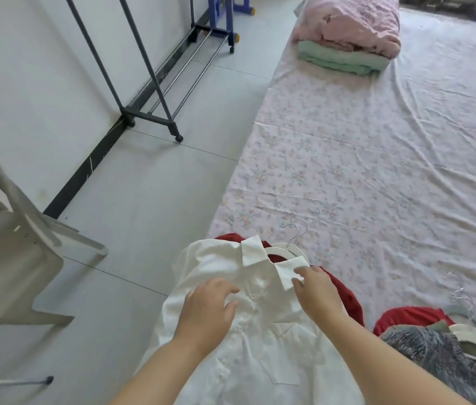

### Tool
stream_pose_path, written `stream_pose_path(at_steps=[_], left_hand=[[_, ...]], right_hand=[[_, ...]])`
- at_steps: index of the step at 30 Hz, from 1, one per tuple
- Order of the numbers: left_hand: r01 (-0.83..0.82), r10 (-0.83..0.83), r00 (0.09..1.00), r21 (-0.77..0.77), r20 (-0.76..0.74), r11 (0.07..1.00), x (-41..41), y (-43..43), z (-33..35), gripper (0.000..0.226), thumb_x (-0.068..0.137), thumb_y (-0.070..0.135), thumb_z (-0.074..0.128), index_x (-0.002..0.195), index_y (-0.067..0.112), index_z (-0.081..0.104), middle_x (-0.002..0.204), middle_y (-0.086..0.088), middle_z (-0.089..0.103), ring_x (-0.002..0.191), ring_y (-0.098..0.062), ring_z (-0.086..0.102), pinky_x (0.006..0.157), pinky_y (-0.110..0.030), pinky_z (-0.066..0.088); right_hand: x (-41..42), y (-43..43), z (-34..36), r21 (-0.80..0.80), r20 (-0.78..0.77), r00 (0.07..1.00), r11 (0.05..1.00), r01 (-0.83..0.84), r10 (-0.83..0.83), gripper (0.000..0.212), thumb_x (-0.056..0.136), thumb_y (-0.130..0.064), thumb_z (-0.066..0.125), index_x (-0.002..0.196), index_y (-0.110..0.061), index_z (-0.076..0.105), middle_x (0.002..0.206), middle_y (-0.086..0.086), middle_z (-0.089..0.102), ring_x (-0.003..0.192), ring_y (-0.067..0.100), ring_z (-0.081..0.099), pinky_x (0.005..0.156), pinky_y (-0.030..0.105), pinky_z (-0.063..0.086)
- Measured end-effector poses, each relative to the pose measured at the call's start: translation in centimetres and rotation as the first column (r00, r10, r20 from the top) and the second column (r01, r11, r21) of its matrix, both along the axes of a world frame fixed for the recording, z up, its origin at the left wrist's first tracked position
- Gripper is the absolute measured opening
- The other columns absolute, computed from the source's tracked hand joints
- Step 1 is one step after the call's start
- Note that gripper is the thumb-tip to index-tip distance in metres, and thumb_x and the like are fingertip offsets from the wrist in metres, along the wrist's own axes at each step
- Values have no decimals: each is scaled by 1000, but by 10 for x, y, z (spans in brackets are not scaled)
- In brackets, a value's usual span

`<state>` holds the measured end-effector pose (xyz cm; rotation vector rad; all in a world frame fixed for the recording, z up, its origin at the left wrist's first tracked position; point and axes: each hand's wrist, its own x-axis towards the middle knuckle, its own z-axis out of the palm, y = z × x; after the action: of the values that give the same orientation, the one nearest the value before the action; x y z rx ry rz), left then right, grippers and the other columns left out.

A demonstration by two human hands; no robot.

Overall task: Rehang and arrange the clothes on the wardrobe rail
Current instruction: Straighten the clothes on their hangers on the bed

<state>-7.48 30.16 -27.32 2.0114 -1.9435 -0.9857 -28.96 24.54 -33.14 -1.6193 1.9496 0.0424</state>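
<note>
A white shirt (260, 346) lies on a white hanger (285, 249) at the near edge of the bed, over a red garment (344, 293). My left hand (207, 311) rests on the shirt's chest near the button line, fingers slightly bent. My right hand (317, 290) pinches the right collar flap (289, 273) of the shirt. A grey patterned garment (435, 355) with more hangers (470, 331) lies to the right. The dark metal clothes rack (149, 112) stands by the wall at the upper left; its top rail is out of view.
A grey plastic chair (12, 252) stands at the left. The bed with a floral sheet (377, 171) fills the right side, with folded pink and green bedding (347, 42) at its far end. Grey tiled floor (143, 200) lies between bed and wall.
</note>
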Motion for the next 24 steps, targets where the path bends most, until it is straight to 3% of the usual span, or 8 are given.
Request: stream_pose_path(at_steps=[5,10,14,17,20,22,24], left_hand=[[16,-15,1000,8,-23,1000,5,-11,-53,38,86,42,34,116,32,56,119,19,50,118,-3,43,96,-19,25],[-1,1,1000,12,-27,1000,9,-11,-89,39,87,41,31,118,33,53,120,21,47,119,1,40,90,-13,16],[-41,41,998,3,-46,999,10,-5,-92,46,81,40,27,117,32,55,119,21,49,118,1,40,89,-12,16],[-73,68,994,-60,-84,996,8,-6,-83,50,78,41,27,120,32,53,118,24,46,119,3,39,94,-13,20],[-91,70,989,-164,-129,982,2,-14,-62,42,80,41,38,115,28,59,110,17,57,110,1,45,96,-31,42],[-85,49,991,-300,-126,950,-3,-20,-43,37,79,36,41,113,30,54,104,10,64,104,-5,46,83,-34,49],[-69,25,990,-335,-135,939,-11,-26,-17,38,79,38,42,117,35,45,108,9,62,103,-5,45,83,-30,44]], right_hand=[[13,-57,-57,-30,-125,992,1000,9,-13,37,97,-29,39,131,-17,49,130,7,49,121,25,43,97,35,34],[19,-79,-110,-19,-246,968,999,39,-43,32,92,-31,47,117,-12,55,121,8,52,116,25,45,93,34,37],[21,-71,-119,-125,-321,947,992,-25,-16,20,91,-20,46,104,-15,60,109,3,58,105,23,50,87,33,39],[16,-55,-101,-250,-212,975,968,9,-64,18,92,-25,48,101,-15,59,99,1,64,95,24,57,84,33,33],[13,-31,-69,-447,-6,997,892,69,-80,7,80,-15,65,83,-12,60,74,-3,65,68,21,60,77,28,31],[13,-11,-41,-573,45,997,816,75,-60,8,76,-18,56,71,-13,57,63,-8,61,59,12,55,76,27,35],[12,12,-15,-631,77,997,774,51,-3,17,77,-26,47,70,-16,59,65,-12,61,67,7,52,81,31,38]])
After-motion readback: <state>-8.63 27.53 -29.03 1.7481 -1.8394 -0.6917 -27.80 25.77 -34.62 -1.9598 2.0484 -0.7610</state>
